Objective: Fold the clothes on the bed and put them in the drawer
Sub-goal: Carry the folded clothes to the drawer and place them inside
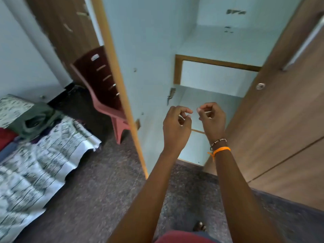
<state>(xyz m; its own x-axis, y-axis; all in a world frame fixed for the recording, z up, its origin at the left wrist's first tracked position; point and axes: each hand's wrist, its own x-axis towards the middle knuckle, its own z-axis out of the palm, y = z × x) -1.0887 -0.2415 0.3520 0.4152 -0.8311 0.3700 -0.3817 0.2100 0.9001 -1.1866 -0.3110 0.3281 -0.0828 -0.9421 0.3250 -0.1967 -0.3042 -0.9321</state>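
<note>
Both hands are raised before the open wardrobe (201, 50): left hand (176, 128) and right hand (213, 120) loosely curled, nothing held. Unfolded clothes (36, 120) remain on the bed (43, 163), well apart. Folding is judged not begun; a return to the bed is required.

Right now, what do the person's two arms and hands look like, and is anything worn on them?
Both arms are bare up to the lower frame edge; no sleeves, gloves or rings show. The left hand has a bare wrist. The right hand has two bands at its wrist: a thin bracelet of small dark and pale beads, and below it an orange thread band with a knotted loose end.
</note>
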